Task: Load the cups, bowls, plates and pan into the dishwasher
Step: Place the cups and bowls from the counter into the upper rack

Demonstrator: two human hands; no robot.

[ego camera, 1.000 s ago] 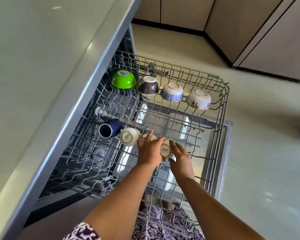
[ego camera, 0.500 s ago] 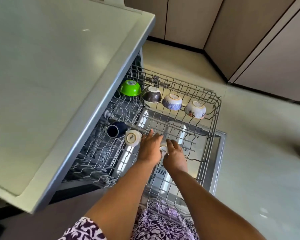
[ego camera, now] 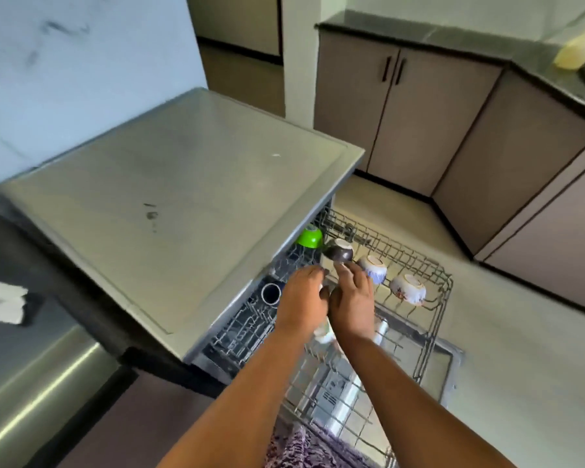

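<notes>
The pulled-out wire upper rack [ego camera: 437, 327] holds a row of upturned bowls along its far side: a green bowl [ego camera: 309, 237], a dark bowl [ego camera: 340, 254], a blue-patterned bowl [ego camera: 374, 269] and a floral bowl [ego camera: 408, 289]. A navy mug [ego camera: 271, 293] lies on its side at the rack's left. A white cup [ego camera: 324, 334] shows between my wrists. My left hand [ego camera: 303, 298] and my right hand [ego camera: 352, 298] hover side by side over the rack's middle, with relaxed fingers and nothing in them. They hide the other cups.
The dishwasher's grey top [ego camera: 183, 197] juts over the rack's left side. Its open door [ego camera: 451, 363] lies below the rack. Brown cabinets [ego camera: 402, 123] line the far wall and right side, with bare floor [ego camera: 520, 366] between. A steel surface [ego camera: 31, 383] is at the lower left.
Both hands have let go of the white cup and lifted off the rack. The view has risen and pulled back, so the dishwasher top and the cabinets now show.
</notes>
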